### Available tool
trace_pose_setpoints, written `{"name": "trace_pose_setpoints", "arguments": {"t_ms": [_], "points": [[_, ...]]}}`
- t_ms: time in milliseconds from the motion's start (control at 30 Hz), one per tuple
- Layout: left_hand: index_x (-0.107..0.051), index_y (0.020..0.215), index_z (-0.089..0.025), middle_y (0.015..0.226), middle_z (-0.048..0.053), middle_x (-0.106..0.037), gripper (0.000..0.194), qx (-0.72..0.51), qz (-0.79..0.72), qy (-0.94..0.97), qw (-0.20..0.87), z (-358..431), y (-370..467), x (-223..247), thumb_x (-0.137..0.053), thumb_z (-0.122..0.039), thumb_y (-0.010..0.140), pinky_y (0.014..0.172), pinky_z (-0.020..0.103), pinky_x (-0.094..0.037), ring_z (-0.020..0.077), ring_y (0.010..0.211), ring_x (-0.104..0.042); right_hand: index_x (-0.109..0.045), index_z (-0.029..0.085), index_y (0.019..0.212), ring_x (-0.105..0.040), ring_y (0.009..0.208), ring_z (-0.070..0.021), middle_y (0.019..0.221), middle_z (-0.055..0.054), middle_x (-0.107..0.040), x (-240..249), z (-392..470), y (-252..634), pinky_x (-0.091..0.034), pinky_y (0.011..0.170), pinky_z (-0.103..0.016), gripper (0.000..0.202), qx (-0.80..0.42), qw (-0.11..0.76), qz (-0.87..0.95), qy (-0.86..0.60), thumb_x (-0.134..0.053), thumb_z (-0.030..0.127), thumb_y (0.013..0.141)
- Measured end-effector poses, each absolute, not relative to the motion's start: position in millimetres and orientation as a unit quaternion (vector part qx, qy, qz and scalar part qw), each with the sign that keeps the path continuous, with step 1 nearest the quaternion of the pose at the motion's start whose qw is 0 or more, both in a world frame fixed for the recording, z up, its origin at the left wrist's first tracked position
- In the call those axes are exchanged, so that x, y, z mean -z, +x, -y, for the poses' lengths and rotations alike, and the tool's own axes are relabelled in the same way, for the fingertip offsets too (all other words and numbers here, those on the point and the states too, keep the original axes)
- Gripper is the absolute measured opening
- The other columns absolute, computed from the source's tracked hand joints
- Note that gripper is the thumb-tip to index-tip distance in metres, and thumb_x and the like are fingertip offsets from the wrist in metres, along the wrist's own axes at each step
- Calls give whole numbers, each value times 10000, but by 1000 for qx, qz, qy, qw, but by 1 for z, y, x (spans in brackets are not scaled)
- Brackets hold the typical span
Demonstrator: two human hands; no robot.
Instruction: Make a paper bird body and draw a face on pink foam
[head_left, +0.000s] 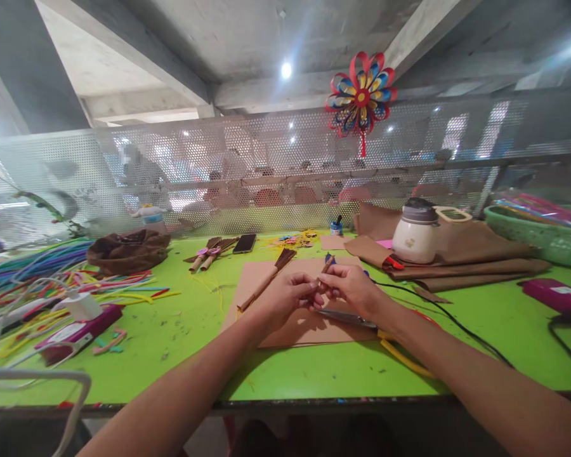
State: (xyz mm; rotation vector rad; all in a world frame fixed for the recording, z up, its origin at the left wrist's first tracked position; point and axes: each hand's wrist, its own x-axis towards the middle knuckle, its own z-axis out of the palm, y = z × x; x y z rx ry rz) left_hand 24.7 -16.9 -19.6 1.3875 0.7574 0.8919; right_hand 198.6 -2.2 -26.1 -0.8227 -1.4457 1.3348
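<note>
Over a brown cardboard sheet (285,336) on the green table, my left hand (301,293) and my right hand (346,287) meet fingertip to fingertip. Between the right thumb and fingers a small brown rolled piece (327,263) points up and away. The left fingers are pinched at its lower end; what they hold there is too small to tell. Beside my left hand lies a brown stick with a frayed, brush-like end (266,279). Metal scissors (347,317) rest on the cardboard under my right wrist, partly hidden by it.
Similar bundles (209,255) and a phone (244,244) lie behind. Coloured strips (42,266), a brown cloth pouch (127,251) and a purple power strip (83,333) are left. Brown fabric (485,254), a bottle (415,231) and a green basket (533,238) are right. A perforated screen (247,171) stands behind.
</note>
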Motion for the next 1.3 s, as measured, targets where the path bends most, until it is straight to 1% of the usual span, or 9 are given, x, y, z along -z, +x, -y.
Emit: {"name": "trace_pose_setpoints", "arguments": {"t_ms": [167,333,433,600,767,867,967,1133,1300], "points": [[-644,826,-104,750,78,-677,363,-356,-336,624,610,16,27,23,-684,-463,786,668,272,-466,138,655,-611,-567,167,595,-459,450,-83,538,20,-572,26,2,197,-364,470,-253,293,-519,497,601,-351,-743,396,650],[-651,806,-110,723,62,-664,368,-362,-335,636,593,19,27,20,-683,-475,774,655,260,-455,124,624,-586,-573,173,584,-468,447,-93,536,8,-580,26,1,196,-367,446,-251,274,-487,497,624,-356,-714,391,673],[-653,789,-111,687,47,-650,321,-369,-337,639,585,20,28,19,-666,-432,793,626,240,-436,106,590,-561,-567,180,583,-469,442,-101,522,5,-577,26,0,195,-375,443,-257,259,-458,495,645,-358,-696,378,689],[-641,725,-120,610,25,-623,202,-380,-346,642,569,18,27,21,-609,-300,812,559,215,-384,87,534,-515,-571,187,614,-485,440,-118,538,-6,-586,27,2,194,-384,440,-267,204,-400,489,685,-363,-641,331,740],[-618,669,-123,573,25,-610,154,-392,-357,642,554,15,24,25,-573,-226,775,516,219,-367,86,492,-481,-585,194,657,-519,496,-142,591,-24,-607,30,7,192,-414,493,-284,192,-325,482,731,-356,-586,307,812],[-595,659,-130,563,19,-603,156,-392,-365,636,556,13,23,28,-559,-236,767,485,217,-351,83,463,-469,-592,191,664,-536,574,-160,639,-35,-616,31,12,192,-418,568,-295,169,-257,479,765,-346,-594,258,820],[-566,624,-138,529,7,-582,190,-386,-376,632,557,12,22,30,-562,-259,770,449,208,-306,72,432,-450,-583,190,685,-548,628,-172,671,-41,-615,32,17,192,-404,611,-297,159,-196,476,789,-335,-576,223,841],[-550,621,-147,483,-13,-552,194,-383,-398,620,557,12,22,31,-560,-268,772,424,203,-256,63,402,-419,-566,178,723,-553,645,-169,709,-47,-610,36,18,191,-396,625,-287,155,-137,471,807,-328,-534,188,875],[-561,648,-141,525,5,-583,182,-381,-398,613,566,15,26,27,-544,-279,766,444,202,-294,63,410,-422,-574,169,725,-556,644,-164,708,-49,-615,35,13,192,-395,621,-275,161,-105,466,814,-330,-533,181,880]]}}
